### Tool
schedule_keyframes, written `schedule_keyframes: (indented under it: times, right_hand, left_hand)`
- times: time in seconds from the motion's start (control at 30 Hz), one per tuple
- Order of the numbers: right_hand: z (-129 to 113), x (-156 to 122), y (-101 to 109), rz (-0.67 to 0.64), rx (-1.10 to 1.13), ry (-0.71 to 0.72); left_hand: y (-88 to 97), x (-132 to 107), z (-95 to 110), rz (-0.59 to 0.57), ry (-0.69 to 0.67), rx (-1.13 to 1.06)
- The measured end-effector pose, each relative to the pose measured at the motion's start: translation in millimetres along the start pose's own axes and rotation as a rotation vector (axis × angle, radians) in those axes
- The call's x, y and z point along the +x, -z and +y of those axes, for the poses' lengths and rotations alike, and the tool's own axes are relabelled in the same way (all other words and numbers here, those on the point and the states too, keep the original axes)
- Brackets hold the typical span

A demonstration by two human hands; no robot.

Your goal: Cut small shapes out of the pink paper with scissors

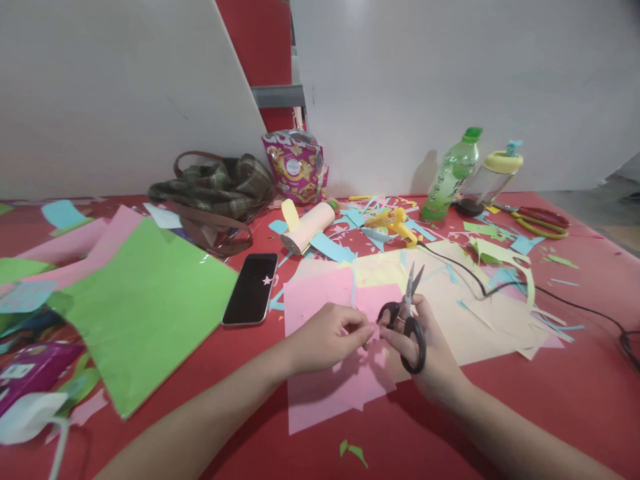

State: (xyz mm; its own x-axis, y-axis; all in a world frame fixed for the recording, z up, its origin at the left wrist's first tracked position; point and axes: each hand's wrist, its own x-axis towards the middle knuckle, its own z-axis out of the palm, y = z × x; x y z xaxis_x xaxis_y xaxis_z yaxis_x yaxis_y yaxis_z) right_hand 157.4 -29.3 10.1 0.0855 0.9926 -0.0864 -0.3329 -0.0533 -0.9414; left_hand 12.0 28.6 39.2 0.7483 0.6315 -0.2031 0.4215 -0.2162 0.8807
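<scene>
My right hand (425,340) has its fingers through the black handles of a pair of scissors (411,293), whose blades point up and stand apart. My left hand (333,337) is closed in a pinch, its fingertips meeting those of my right hand. A small pink paper piece (376,329) seems to sit between the fingertips, largely covered by them. Beneath both hands lie pink paper sheets (313,400). To the left is a black-screened phone (247,293) with a small pink star (267,281) on it.
A green sheet (150,313) lies at left. Behind are a paper tube (313,227), a yellow glue gun (395,223) with a black cord, a plaid bag (220,183), a snack bag (295,167), a green bottle (450,177), a clear cup (493,180) and red-handled scissors (543,217). Paper scraps are scattered around.
</scene>
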Motion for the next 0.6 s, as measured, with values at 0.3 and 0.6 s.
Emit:
schedule_keyframes:
  times: [0.3, 0.6]
  right_hand:
    - [1.6, 0.9, 1.6, -0.026, -0.002, -0.002]
    - [8.3, -3.7, 2.5, -0.264, 0.044, -0.124]
  left_hand:
    - [-1.2, 0.7, 1.1, -0.030, -0.026, 0.053]
    - [16.3, -1.1, 6.5, 0.225, -0.023, 0.056]
